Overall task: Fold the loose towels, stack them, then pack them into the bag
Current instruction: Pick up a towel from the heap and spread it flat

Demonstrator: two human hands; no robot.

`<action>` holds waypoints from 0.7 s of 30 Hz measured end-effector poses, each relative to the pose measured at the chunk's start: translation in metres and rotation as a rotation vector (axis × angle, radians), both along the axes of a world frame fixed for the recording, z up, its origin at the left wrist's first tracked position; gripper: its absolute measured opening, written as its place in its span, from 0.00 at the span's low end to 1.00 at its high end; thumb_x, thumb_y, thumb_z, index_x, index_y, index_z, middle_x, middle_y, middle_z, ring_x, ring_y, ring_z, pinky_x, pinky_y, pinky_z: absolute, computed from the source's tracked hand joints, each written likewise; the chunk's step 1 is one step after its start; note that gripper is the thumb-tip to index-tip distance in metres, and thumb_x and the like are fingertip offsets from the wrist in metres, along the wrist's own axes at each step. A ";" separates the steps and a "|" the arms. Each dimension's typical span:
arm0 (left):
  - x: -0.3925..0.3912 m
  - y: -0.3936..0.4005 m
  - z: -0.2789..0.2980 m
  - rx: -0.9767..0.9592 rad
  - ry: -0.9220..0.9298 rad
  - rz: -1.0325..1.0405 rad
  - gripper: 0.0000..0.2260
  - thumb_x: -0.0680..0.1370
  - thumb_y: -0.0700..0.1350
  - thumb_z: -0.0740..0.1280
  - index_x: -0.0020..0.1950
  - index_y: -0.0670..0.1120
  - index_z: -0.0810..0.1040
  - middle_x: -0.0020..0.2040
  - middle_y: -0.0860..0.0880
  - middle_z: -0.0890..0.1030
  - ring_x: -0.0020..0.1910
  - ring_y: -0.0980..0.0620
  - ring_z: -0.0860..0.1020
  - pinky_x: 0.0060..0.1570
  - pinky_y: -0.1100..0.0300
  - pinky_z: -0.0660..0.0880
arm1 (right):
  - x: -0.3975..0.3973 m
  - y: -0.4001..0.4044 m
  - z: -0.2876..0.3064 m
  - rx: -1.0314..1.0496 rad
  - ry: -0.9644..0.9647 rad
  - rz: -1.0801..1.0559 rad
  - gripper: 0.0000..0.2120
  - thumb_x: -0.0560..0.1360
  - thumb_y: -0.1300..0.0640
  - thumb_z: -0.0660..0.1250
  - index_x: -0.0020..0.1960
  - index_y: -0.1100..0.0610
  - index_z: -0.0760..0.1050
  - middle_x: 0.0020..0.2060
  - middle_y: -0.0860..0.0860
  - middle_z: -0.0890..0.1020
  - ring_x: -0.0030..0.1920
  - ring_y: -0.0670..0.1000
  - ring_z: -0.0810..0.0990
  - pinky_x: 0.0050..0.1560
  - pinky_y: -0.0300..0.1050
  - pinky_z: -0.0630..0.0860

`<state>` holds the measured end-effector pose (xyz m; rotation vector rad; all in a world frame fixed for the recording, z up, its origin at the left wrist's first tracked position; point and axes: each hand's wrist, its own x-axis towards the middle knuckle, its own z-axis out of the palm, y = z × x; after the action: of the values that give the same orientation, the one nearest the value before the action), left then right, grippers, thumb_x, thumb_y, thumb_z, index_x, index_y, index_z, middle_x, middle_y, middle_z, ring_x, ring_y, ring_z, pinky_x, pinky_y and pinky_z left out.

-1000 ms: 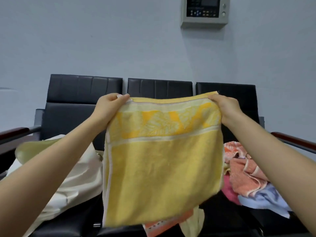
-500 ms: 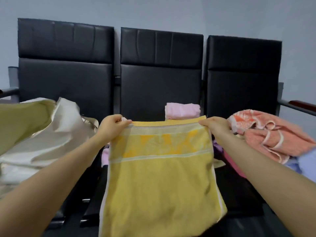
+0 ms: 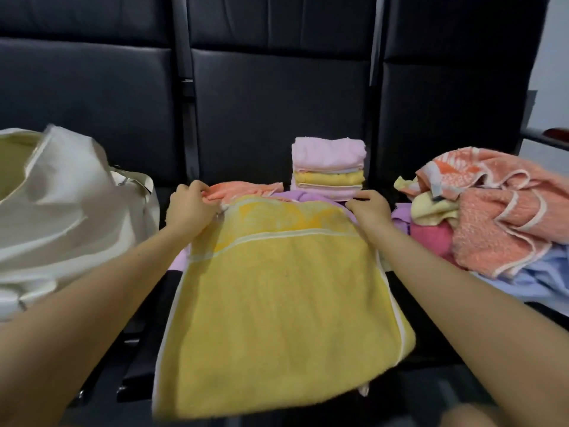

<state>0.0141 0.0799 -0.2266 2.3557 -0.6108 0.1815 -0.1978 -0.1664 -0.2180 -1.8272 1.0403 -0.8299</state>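
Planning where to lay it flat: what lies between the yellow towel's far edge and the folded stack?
In the head view, purple cloth shows between the yellow towel and folded stack.

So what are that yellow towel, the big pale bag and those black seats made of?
The yellow towel looks like cotton terry: a fuzzy, matte, looped pile with a flat woven band near the top. The bag seems to be cream canvas or a similar stiff woven cloth, holding sharp creases without shine. The seats look like black leather or vinyl, smooth with a soft sheen and stitched panels; which one, I can't tell.
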 end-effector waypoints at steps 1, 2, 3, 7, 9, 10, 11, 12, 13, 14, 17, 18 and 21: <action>-0.008 0.003 -0.001 0.016 -0.013 0.012 0.18 0.75 0.49 0.64 0.64 0.47 0.75 0.60 0.42 0.74 0.59 0.41 0.72 0.52 0.50 0.73 | -0.009 0.005 -0.001 -0.022 0.013 -0.006 0.15 0.74 0.60 0.67 0.60 0.58 0.77 0.55 0.54 0.80 0.58 0.55 0.78 0.55 0.45 0.72; -0.020 0.007 0.000 0.027 -0.033 0.009 0.19 0.76 0.48 0.63 0.66 0.47 0.74 0.61 0.42 0.73 0.61 0.41 0.70 0.55 0.49 0.71 | -0.019 0.010 -0.001 -0.034 0.027 -0.010 0.15 0.74 0.59 0.67 0.61 0.58 0.77 0.58 0.53 0.80 0.59 0.55 0.77 0.57 0.45 0.72; -0.033 0.010 0.002 0.033 -0.059 -0.011 0.19 0.77 0.47 0.62 0.67 0.47 0.73 0.62 0.42 0.72 0.63 0.41 0.69 0.56 0.48 0.70 | -0.030 0.015 0.001 -0.045 0.039 -0.008 0.16 0.75 0.59 0.67 0.62 0.58 0.77 0.59 0.53 0.79 0.60 0.54 0.77 0.58 0.46 0.72; -0.100 0.032 0.010 -0.042 -0.163 -0.217 0.15 0.77 0.46 0.65 0.63 0.46 0.74 0.59 0.46 0.73 0.60 0.47 0.70 0.53 0.55 0.67 | -0.079 0.043 0.002 -0.073 0.077 0.032 0.10 0.73 0.56 0.68 0.54 0.54 0.78 0.46 0.46 0.79 0.52 0.52 0.79 0.54 0.50 0.77; -0.138 0.044 0.010 -0.074 -0.202 -0.360 0.11 0.76 0.45 0.67 0.59 0.47 0.76 0.54 0.49 0.74 0.55 0.50 0.72 0.51 0.57 0.67 | -0.106 0.053 0.001 -0.103 0.162 0.098 0.05 0.73 0.54 0.69 0.46 0.55 0.78 0.38 0.45 0.79 0.44 0.51 0.79 0.43 0.48 0.76; -0.157 0.049 0.010 -0.064 -0.216 -0.441 0.09 0.76 0.45 0.68 0.55 0.48 0.77 0.50 0.50 0.74 0.51 0.51 0.72 0.49 0.57 0.68 | -0.118 0.058 0.002 -0.123 0.212 0.141 0.07 0.73 0.53 0.70 0.42 0.56 0.76 0.34 0.46 0.77 0.39 0.50 0.77 0.37 0.46 0.72; -0.175 0.054 0.010 -0.029 -0.225 -0.518 0.06 0.76 0.46 0.68 0.52 0.49 0.77 0.47 0.51 0.74 0.48 0.52 0.72 0.48 0.56 0.70 | -0.129 0.063 0.004 -0.125 0.248 0.176 0.11 0.73 0.51 0.71 0.38 0.56 0.73 0.31 0.46 0.74 0.35 0.50 0.74 0.34 0.44 0.67; -0.192 0.059 0.008 0.028 -0.231 -0.589 0.04 0.75 0.49 0.68 0.49 0.51 0.77 0.45 0.53 0.74 0.45 0.54 0.72 0.46 0.57 0.70 | -0.139 0.070 0.007 -0.108 0.273 0.197 0.17 0.72 0.49 0.71 0.34 0.56 0.68 0.28 0.47 0.70 0.32 0.50 0.70 0.34 0.43 0.64; -0.207 0.064 0.007 0.099 -0.240 -0.648 0.06 0.75 0.53 0.67 0.47 0.52 0.77 0.43 0.55 0.74 0.44 0.55 0.72 0.44 0.57 0.71 | -0.147 0.076 0.010 -0.089 0.309 0.210 0.21 0.72 0.47 0.71 0.31 0.55 0.64 0.27 0.49 0.68 0.31 0.51 0.68 0.35 0.44 0.63; -0.220 0.068 0.005 0.179 -0.258 -0.696 0.11 0.74 0.59 0.63 0.47 0.53 0.78 0.42 0.56 0.73 0.44 0.56 0.72 0.43 0.58 0.71 | -0.153 0.083 0.012 -0.075 0.371 0.228 0.23 0.72 0.45 0.71 0.30 0.54 0.62 0.26 0.50 0.67 0.30 0.52 0.66 0.35 0.44 0.62; -0.239 0.073 -0.013 0.365 -0.387 -0.793 0.24 0.69 0.66 0.51 0.47 0.52 0.78 0.43 0.56 0.72 0.45 0.54 0.73 0.39 0.59 0.71 | -0.168 0.103 0.010 -0.065 0.671 0.276 0.24 0.72 0.40 0.70 0.29 0.56 0.68 0.24 0.52 0.73 0.24 0.51 0.71 0.28 0.41 0.67; -0.239 0.074 -0.021 0.393 -0.458 -0.827 0.23 0.69 0.66 0.53 0.47 0.52 0.77 0.43 0.54 0.73 0.44 0.53 0.75 0.36 0.60 0.71 | -0.173 0.107 0.007 -0.049 0.726 0.285 0.23 0.72 0.41 0.69 0.31 0.58 0.71 0.25 0.53 0.75 0.23 0.50 0.72 0.27 0.39 0.69; -0.235 0.074 -0.040 0.462 -0.646 -0.875 0.18 0.67 0.66 0.60 0.44 0.53 0.75 0.40 0.53 0.74 0.38 0.52 0.76 0.30 0.62 0.71 | -0.183 0.111 -0.004 0.092 0.710 0.291 0.19 0.74 0.46 0.70 0.42 0.64 0.77 0.29 0.55 0.78 0.23 0.50 0.76 0.25 0.38 0.73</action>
<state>-0.2213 0.1536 -0.2669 2.1670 -2.1043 0.4315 -0.3804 -0.0550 -0.2220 -2.1754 1.1612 0.0645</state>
